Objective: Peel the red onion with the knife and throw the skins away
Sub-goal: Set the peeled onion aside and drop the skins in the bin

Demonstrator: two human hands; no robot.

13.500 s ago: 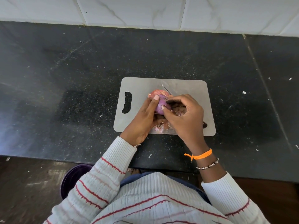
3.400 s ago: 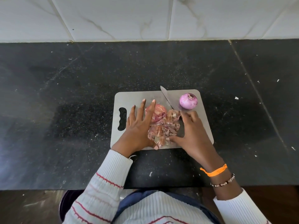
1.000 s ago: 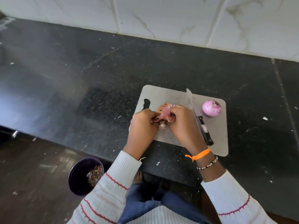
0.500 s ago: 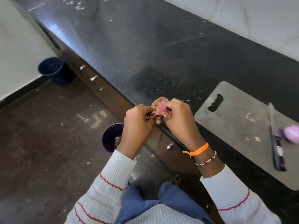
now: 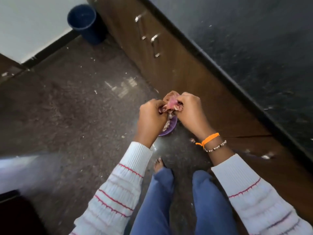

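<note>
A bunch of pink and brown onion skins is gripped between my left hand and my right hand, both with fingers curled round it. The hands hover over the floor, directly above a small purple bin that holds earlier skins and is mostly hidden behind my left hand. The peeled onion, the knife and the cutting board are out of view.
The black countertop runs along the upper right above brown cabinet doors with metal handles. A dark blue bucket stands on the floor by the white wall. My foot is just behind the purple bin.
The skins were gathered off the board with both hands and carried left, off the counter, down over the purple bin. The view has swung down to the floor.
</note>
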